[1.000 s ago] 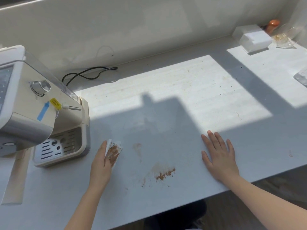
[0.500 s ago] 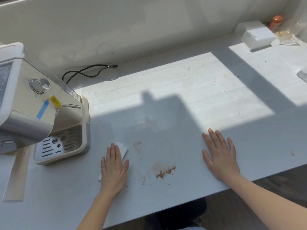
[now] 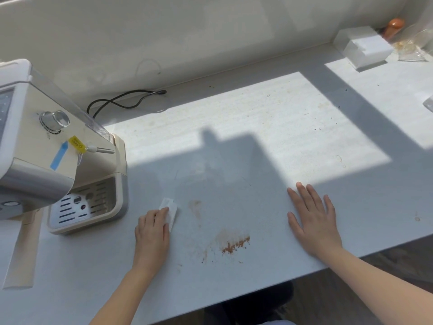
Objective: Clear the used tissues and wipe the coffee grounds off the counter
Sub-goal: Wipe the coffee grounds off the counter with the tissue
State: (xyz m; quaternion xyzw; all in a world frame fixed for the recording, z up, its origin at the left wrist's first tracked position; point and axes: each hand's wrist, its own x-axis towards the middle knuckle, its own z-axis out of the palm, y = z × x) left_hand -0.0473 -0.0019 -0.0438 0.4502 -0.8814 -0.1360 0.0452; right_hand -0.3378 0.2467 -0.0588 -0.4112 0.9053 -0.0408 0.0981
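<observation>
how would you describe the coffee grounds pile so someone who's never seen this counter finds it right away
Start at the coffee machine on the left of the grey counter and move right, past the left hand pressing a white tissue. The coffee grounds lie near the front edge, between both hands. They are grainy orange-brown crumbs, unlike the faint smears around them.

My one camera sits on my head, looking forward and steeply down at the counter [image 3: 234,141] from close above. The coffee machine [image 3: 54,160] fills nine o'clock; the wall [image 3: 187,31] runs across twelve; the near edge lies at six.
</observation>
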